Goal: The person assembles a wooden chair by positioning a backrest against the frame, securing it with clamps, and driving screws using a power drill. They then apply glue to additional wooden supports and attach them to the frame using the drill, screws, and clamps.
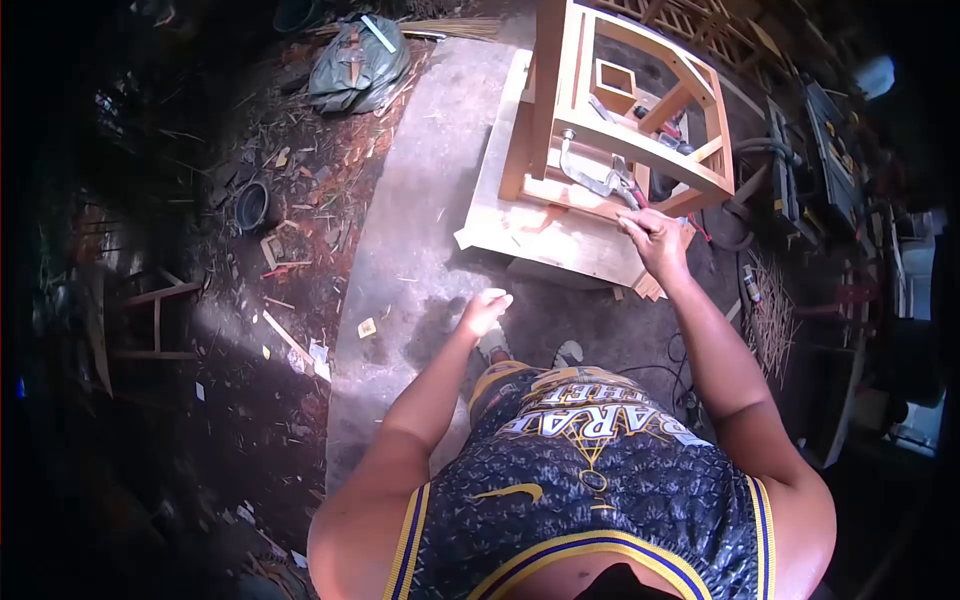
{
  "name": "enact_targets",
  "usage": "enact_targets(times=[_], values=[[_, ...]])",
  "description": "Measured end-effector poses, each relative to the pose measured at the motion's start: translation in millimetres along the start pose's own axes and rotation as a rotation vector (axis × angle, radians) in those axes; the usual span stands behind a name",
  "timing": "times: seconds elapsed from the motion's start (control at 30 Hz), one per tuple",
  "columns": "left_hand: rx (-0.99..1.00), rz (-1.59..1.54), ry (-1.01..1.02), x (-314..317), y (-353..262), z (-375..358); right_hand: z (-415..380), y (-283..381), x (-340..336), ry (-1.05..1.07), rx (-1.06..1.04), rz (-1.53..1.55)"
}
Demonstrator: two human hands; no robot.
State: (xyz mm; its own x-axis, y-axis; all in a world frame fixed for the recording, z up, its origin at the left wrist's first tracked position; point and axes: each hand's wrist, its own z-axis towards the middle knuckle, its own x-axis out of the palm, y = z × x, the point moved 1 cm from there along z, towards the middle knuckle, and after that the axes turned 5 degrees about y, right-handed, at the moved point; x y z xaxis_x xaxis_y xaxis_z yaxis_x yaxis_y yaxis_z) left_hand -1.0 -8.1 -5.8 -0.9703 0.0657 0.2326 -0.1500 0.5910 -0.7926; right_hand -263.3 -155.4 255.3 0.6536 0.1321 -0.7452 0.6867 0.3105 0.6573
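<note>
My right hand (655, 243) is at the handle end of a locking C-clamp (597, 183), its fingers curled closed against the handle. One jaw of the clamp meets a rail of a wooden frame (640, 150) that looks like a stool or small table. My left hand (487, 309) hangs in bright light over the concrete floor, its fingers loosely curled, with no object visible in it. Under the frame lies a pale board (540, 243), close in front of both hands.
Inside the frame are a small wooden box (615, 85) and several tools, partly hidden. A green sack (358, 65) and a black bucket (253, 206) sit on littered ground to the left. Thin sticks (768, 320) and a dark cable (675, 352) lie at the right.
</note>
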Motion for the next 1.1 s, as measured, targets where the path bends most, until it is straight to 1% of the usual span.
enact_targets(times=[0.03, 0.07, 0.1, 0.17, 0.2, 0.23, 0.27, 0.3, 0.37, 0.4, 0.43, 0.5, 0.53, 0.6, 0.63, 0.7, 0.73, 0.77, 0.83, 0.87, 0.9, 0.93, 0.97, 1.0, 1.03, 1.1], values=[[-0.016, 0.026, 0.021, 12.0, 5.4, 10.5, -13.9, -6.6, -0.3, 0.020, 0.074, -0.005], [0.030, 0.066, 0.062, 23.1, 11.6, 20.1, -28.9, -17.5, 4.0, -0.021, 0.137, 0.048], [-0.102, 0.216, 0.006, -16.6, -9.3, -9.6, -41.3, -31.1, 48.4, -0.062, 0.216, 0.272], [-0.091, 0.291, 0.079, 15.4, -32.3, 22.5, -46.0, -47.4, 21.6, -0.114, 0.243, 0.215], [-0.077, 0.298, 0.101, 41.4, -32.9, 36.4, -53.4, -54.9, -2.7, -0.092, 0.319, 0.194], [-0.005, 0.267, 0.111, 54.7, -29.6, 41.9, -63.3, -61.9, -13.4, -0.060, 0.401, 0.201], [0.075, 0.238, 0.120, 64.5, -30.1, 51.6, -69.8, -77.6, -22.3, -0.123, 0.345, 0.197], [0.079, 0.263, 0.119, 72.1, -41.4, 56.8, -71.4, -84.1, -32.9, -0.141, 0.344, 0.215], [0.089, 0.428, 0.119, 93.6, -61.3, 68.2, -76.7, -102.9, -58.4, -0.125, 0.496, 0.435], [0.105, 0.442, 0.134, 106.6, -68.5, 70.2, -82.3, -124.1, -68.0, -0.082, 0.436, 0.486], [0.106, 0.455, 0.126, 117.8, -68.9, 75.4, -88.2, -144.8, -75.1, -0.086, 0.430, 0.500], [0.083, 0.455, 0.079, 145.1, -68.8, 84.6, -95.1, -188.3, -90.1, -0.132, 0.329, 0.643], [0.052, 0.537, 0.041, 162.5, -76.8, 82.9, -95.1, -212.6, -93.5, -0.122, 0.319, 0.655], [0.026, 0.536, -0.007, 191.9, -78.0, 79.8, -97.7, -258.2, -107.7, -0.179, 0.164, 0.683], [0.011, 0.526, -0.041, 213.5, -80.0, 77.4, -95.0, -278.6, -126.0, -0.150, 0.153, 0.683], [-0.030, 0.455, -0.130, 249.6, -80.8, 64.4, -88.6, -304.7, -148.8, 0.107, 0.319, 0.709], [-0.052, 0.425, -0.153, 268.4, -83.4, 61.2, -81.9, -309.0, -165.7, 0.121, 0.370, 0.725], [-0.056, 0.415, -0.154, 286.1, -82.9, 58.6, -73.2, -321.8, -172.4, 0.130, 0.373, 0.719], [0.041, 0.380, -0.155, 326.8, -97.8, 39.9, -53.2, -352.3, -182.3, 0.112, 0.244, 0.711], [0.097, 0.389, -0.165, 342.9, -110.3, 33.6, -41.3, -363.2, -193.0, 0.127, 0.245, 0.705], [0.097, 0.378, -0.175, 358.6, -121.8, 30.9, -25.2, -370.2, -202.9, 0.079, 0.246, 0.530], [0.180, 0.367, -0.212, 369.7, -135.1, 27.8, -9.5, -369.2, -212.2, 0.028, 0.243, 0.360], [0.264, 0.361, -0.250, 377.1, -150.0, 24.1, 2.6, -369.5, -225.2, 0.051, 0.342, 0.399], [0.340, 0.279, -0.267, 386.6, -166.1, 24.7, 11.7, -375.5, -230.9, -0.040, 0.241, 0.383], [0.350, 0.283, -0.284, 390.5, -181.6, 28.1, 20.1, -379.7, -237.0, -0.134, 0.139, 0.371], [0.573, 0.374, -0.269, 396.3, -218.7, 42.3, 31.0, -383.9, -248.0, -0.236, -0.077, 0.271]])
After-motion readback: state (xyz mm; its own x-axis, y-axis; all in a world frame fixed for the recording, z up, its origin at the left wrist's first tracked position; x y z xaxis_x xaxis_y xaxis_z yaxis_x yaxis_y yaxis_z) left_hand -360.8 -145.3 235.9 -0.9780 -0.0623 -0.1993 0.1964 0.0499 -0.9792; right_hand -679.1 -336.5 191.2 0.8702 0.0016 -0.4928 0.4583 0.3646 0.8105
